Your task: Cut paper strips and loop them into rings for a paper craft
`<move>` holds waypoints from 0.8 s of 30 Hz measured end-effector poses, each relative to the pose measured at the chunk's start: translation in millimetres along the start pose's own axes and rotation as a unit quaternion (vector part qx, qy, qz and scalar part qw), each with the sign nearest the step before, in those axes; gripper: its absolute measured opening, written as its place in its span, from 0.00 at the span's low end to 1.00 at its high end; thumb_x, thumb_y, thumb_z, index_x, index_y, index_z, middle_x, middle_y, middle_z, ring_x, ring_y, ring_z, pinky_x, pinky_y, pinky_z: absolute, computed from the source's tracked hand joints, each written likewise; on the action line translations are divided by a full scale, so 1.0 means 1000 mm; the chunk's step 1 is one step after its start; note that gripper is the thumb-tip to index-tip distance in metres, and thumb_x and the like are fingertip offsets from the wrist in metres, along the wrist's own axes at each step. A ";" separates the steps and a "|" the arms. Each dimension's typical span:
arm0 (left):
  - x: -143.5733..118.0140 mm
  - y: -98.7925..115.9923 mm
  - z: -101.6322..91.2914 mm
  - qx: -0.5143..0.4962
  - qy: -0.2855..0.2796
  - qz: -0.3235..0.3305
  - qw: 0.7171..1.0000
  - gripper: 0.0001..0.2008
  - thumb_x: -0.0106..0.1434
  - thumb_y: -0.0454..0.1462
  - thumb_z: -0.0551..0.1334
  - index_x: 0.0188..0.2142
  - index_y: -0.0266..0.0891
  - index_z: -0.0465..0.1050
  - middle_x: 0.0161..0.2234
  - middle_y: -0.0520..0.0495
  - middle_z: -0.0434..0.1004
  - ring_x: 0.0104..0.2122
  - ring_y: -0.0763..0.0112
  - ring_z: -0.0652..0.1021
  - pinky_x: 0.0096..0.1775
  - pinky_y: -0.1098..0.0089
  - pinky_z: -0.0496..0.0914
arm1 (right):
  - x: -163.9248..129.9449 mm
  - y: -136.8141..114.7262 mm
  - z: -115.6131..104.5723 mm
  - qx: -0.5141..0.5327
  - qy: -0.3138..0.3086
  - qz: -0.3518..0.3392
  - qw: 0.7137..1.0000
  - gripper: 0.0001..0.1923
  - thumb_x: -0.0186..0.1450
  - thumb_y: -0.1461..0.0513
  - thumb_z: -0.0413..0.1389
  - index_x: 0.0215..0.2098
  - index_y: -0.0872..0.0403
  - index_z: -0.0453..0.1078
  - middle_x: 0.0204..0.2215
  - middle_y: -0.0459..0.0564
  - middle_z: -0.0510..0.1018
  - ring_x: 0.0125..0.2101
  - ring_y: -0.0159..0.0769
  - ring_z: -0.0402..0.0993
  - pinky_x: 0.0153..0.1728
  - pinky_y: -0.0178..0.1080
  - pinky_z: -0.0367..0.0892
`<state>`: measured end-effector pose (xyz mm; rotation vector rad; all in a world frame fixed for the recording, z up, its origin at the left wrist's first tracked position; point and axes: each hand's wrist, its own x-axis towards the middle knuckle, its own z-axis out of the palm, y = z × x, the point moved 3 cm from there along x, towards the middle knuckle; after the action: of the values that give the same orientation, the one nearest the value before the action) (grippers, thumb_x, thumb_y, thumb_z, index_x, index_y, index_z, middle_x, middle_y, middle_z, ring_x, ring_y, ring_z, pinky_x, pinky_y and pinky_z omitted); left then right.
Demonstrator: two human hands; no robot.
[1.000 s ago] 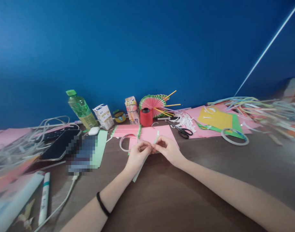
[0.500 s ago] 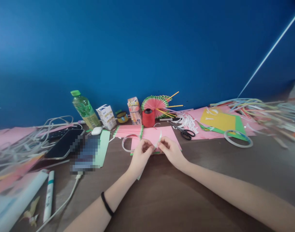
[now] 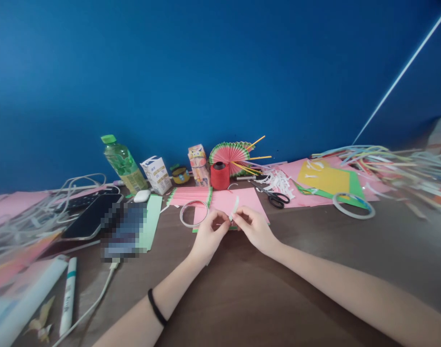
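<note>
My left hand [image 3: 209, 236] and my right hand [image 3: 254, 227] meet fingertip to fingertip over the brown table, both pinching a narrow pale green paper strip [image 3: 234, 207]. The strip's upper end pokes up between the two hands; most of the rest is hidden behind my left hand. Just behind the hands lies a pink paper sheet [image 3: 226, 200], and a small roll of thin tape [image 3: 193, 213] rests to the left of it. A black band circles my left wrist.
Along the blue wall stand a green bottle [image 3: 121, 164], a small carton [image 3: 156, 174], a red thread spool [image 3: 219, 175] and a pink paper fan [image 3: 229, 155]. Scissors [image 3: 274, 196], coloured sheets, a tape ring [image 3: 353, 204] and straws lie right. Phones, cables and a marker [image 3: 68, 294] lie left.
The long lower end of the strip that hung below my left hand is now drawn up out of sight. Both hands stay together in nearly the same spot.
</note>
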<state>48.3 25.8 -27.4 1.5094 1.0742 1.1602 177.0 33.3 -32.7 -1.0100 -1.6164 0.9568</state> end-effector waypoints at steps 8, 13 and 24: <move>0.002 -0.014 0.002 -0.056 -0.032 -0.053 0.997 0.07 0.54 0.34 0.57 0.34 0.37 0.63 0.24 0.52 0.73 0.29 0.73 0.74 0.38 0.68 0.67 | 0.000 0.004 -0.006 0.030 0.058 0.007 0.998 0.11 0.60 0.54 0.48 0.26 0.53 0.60 0.21 0.43 0.65 0.21 0.30 0.64 0.24 0.34 0.63; 0.001 -0.011 0.003 0.000 -0.047 -0.061 0.997 0.03 0.54 0.34 0.57 0.27 0.36 0.67 0.23 0.49 0.75 0.27 0.72 0.74 0.36 0.70 0.67 | 0.002 0.010 -0.013 0.058 0.106 0.011 0.993 0.12 0.62 0.54 0.45 0.26 0.53 0.56 0.19 0.42 0.63 0.20 0.28 0.63 0.23 0.33 0.62; 0.003 -0.012 0.000 -0.063 0.018 -0.056 0.996 0.06 0.53 0.38 0.58 0.28 0.37 0.67 0.22 0.50 0.75 0.26 0.71 0.76 0.33 0.70 0.70 | -0.006 -0.001 -0.005 -0.059 0.055 -0.087 0.993 0.04 0.61 0.60 0.48 0.34 0.53 0.61 0.29 0.47 0.69 0.30 0.32 0.68 0.30 0.35 0.65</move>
<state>47.8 30.7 -38.8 1.3190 1.0754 1.1603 182.8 28.0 -32.1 -0.9663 -1.6536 0.6837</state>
